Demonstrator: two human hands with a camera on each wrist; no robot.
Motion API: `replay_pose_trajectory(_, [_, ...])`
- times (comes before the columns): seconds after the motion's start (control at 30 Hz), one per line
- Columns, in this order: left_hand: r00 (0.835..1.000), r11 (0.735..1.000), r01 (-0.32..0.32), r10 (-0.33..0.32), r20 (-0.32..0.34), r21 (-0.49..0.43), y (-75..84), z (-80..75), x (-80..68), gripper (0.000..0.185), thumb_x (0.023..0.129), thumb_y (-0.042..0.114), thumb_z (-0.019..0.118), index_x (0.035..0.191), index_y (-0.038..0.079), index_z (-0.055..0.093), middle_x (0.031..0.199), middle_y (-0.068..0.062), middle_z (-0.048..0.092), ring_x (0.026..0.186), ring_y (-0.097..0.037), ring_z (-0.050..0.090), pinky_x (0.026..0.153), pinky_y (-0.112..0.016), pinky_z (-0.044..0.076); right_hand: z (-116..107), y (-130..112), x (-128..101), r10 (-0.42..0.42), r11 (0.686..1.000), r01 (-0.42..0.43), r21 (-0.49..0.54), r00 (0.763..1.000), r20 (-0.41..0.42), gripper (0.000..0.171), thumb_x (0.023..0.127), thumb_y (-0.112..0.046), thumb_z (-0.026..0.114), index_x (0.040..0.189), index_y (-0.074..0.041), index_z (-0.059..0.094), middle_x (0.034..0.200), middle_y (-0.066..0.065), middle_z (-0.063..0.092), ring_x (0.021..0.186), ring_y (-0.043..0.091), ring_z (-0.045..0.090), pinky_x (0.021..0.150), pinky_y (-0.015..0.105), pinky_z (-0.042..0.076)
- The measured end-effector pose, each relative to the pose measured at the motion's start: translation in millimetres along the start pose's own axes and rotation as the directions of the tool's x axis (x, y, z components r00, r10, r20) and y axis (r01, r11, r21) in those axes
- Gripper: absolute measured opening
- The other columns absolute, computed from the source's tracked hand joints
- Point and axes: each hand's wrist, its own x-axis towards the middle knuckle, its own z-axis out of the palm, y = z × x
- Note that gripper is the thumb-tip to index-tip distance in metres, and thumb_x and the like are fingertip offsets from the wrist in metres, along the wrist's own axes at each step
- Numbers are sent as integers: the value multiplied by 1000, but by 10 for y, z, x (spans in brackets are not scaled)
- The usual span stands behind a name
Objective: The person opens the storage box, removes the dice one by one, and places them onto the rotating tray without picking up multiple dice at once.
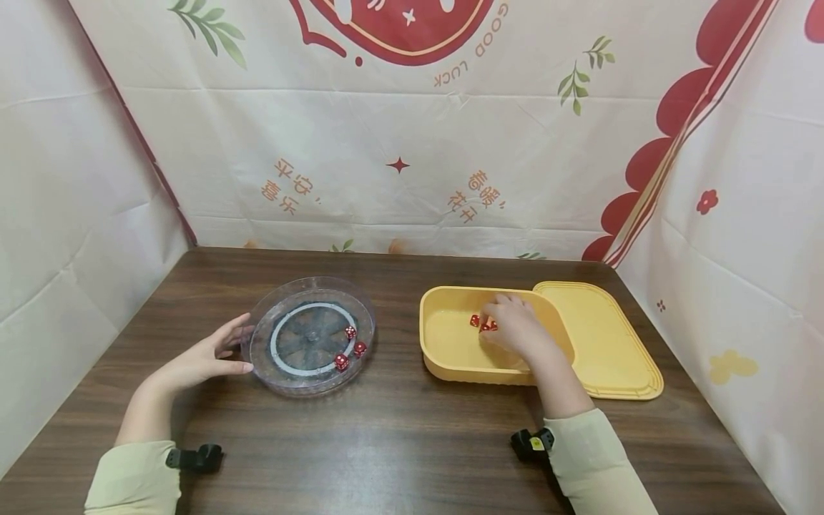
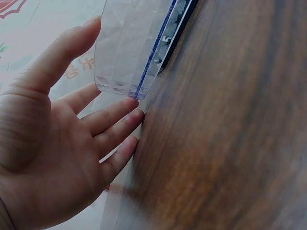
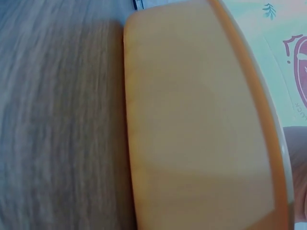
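From the head view, my left hand lies on the wooden table with fingers straight and spread, the thumb and fingertips against the left wall of the clear round plastic dish. Three red dice sit in the right part of that dish, on or just beside its pale ring. My right hand reaches down into the yellow rectangular box, which stands to the right of the dish and well apart from it. The fingers are curled over a few more red dice in the box; they seem to pinch at them, though the hand hides the contact. The box's yellow lid lies flat just behind and to the right, with the box's far corner overlapping it.

In the left wrist view, my left hand shows palm open, fingers straight and close together, their tips at the lower edge of the clear dish, while the thumb rises alongside its wall. The dish rests on the table.

The right wrist view is filled by the outer wall of the yellow box standing on the table; only a blurred sliver of skin shows at the right edge, so I cannot tell the grip from here.
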Motion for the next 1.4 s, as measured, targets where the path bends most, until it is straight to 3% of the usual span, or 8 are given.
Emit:
replay_pose_trajectory(0.93, [1000,1000,3,-3,0,-6,1,-3,-2,92,87,15,71,152,2,7,148,-33,22,135,-50,20,104,-61,23,-136,-346,-47,-116,993,115,-25,991,-64,18,78,-24,80,78,-17,64,104,9,59,110,36,45,94,56,31])
replay_pose_trajectory(1.4, [1000,1000,11,-11,0,-8,12,-5,-1,93,87,15,71,152,2,7,148,-33,22,135,-49,20,104,-61,23,-115,-586,-8,-168,985,165,-53,984,-66,18,78,-26,81,80,-18,64,109,10,58,114,37,44,96,57,29])
